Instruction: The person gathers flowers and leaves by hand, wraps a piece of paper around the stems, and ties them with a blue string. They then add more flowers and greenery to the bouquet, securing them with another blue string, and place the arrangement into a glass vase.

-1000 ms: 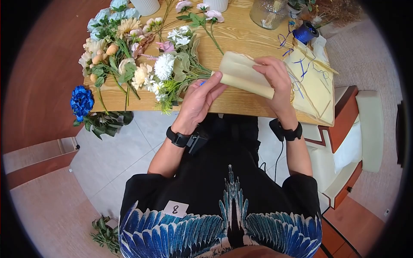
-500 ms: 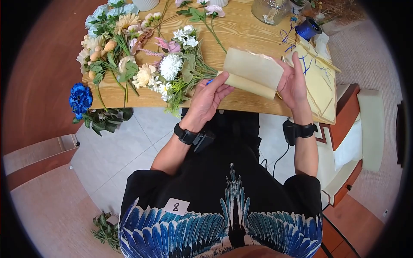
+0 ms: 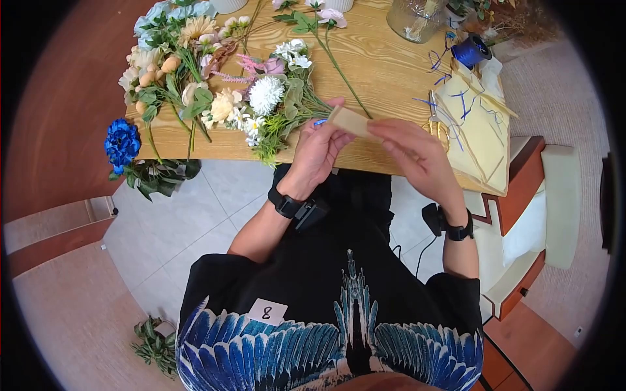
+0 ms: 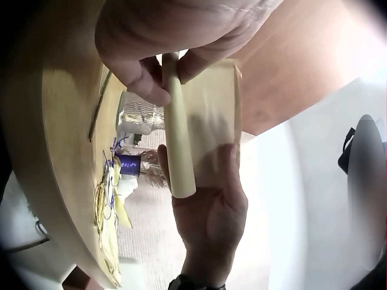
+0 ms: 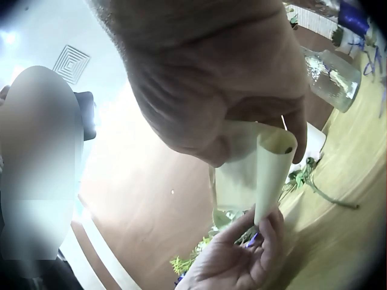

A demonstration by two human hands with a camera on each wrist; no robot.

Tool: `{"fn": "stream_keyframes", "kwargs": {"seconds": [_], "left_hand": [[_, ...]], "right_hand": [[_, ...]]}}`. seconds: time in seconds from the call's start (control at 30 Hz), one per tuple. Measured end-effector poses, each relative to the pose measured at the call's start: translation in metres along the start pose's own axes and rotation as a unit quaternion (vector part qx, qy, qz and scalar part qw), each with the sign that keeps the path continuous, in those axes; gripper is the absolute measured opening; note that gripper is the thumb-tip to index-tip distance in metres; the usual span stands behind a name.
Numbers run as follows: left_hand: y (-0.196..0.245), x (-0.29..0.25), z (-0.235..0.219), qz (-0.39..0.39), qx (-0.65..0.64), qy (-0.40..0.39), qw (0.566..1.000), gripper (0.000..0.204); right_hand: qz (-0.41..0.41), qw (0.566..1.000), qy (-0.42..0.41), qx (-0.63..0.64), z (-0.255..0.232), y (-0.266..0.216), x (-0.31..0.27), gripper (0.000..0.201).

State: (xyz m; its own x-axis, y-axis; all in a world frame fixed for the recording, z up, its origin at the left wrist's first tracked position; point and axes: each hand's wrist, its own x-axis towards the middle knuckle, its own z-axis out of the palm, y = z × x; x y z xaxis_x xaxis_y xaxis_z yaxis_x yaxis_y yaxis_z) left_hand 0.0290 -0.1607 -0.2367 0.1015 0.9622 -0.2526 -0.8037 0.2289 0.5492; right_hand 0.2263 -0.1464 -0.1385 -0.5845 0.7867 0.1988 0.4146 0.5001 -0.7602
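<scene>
My left hand [image 3: 316,153] pinches one end of a pale yellow paper [image 3: 351,122], partly rolled into a tube, beside the bouquet stems. A bit of blue ribbon [image 3: 319,122] shows at those fingers. White, cream and pink flowers, including a white pompom bloom [image 3: 266,96], spread to the left. My right hand [image 3: 424,159] holds the paper's other end, thumb and fingers on either side. The left wrist view shows the roll [image 4: 178,139] with a flat sheet [image 4: 211,115] beside it. In the right wrist view the tube's open end [image 5: 278,142] lies by my right fingers.
Loose flowers [image 3: 195,32] cover the table's left part, with a blue bloom [image 3: 122,144] at its edge. A single stem [image 3: 339,68] lies behind the paper. On the right are scissors [image 3: 435,124], yellow sheets [image 3: 476,143], a ribbon spool [image 3: 471,51] and a glass vase [image 3: 414,23].
The paper was spread flatter and wider; in the head view it now appears narrow. My right hand moved away to the right, then back left over the paper. My left hand kept its grip.
</scene>
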Motion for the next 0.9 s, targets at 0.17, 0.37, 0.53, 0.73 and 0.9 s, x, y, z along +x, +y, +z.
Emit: {"fn": "stream_keyframes", "kwargs": {"seconds": [0.17, 0.37, 0.53, 0.73, 0.9], "left_hand": [[-0.001, -0.001, -0.005, -0.04, -0.044, -0.027, 0.998, 0.031], [0.013, -0.001, 0.003, -0.1, -0.099, -0.05, 0.989, 0.035], [0.015, -0.002, 0.002, -0.082, -0.064, -0.076, 0.992, 0.033], [0.008, -0.005, 0.004, -0.049, 0.026, -0.048, 0.997, 0.034], [0.005, -0.004, 0.002, -0.054, 0.043, -0.035, 0.997, 0.033]], "right_hand": [[-0.073, 0.994, -0.015, -0.083, 0.012, 0.003, -0.009, 0.028], [-0.117, 0.981, -0.039, -0.151, 0.011, 0.008, -0.008, 0.028], [-0.14, 0.971, -0.051, -0.188, 0.013, 0.007, -0.009, 0.025], [-0.143, 0.966, -0.039, -0.213, 0.015, -0.001, -0.009, 0.029], [-0.109, 0.983, 0.077, -0.123, 0.017, 0.017, -0.016, 0.038]]}}
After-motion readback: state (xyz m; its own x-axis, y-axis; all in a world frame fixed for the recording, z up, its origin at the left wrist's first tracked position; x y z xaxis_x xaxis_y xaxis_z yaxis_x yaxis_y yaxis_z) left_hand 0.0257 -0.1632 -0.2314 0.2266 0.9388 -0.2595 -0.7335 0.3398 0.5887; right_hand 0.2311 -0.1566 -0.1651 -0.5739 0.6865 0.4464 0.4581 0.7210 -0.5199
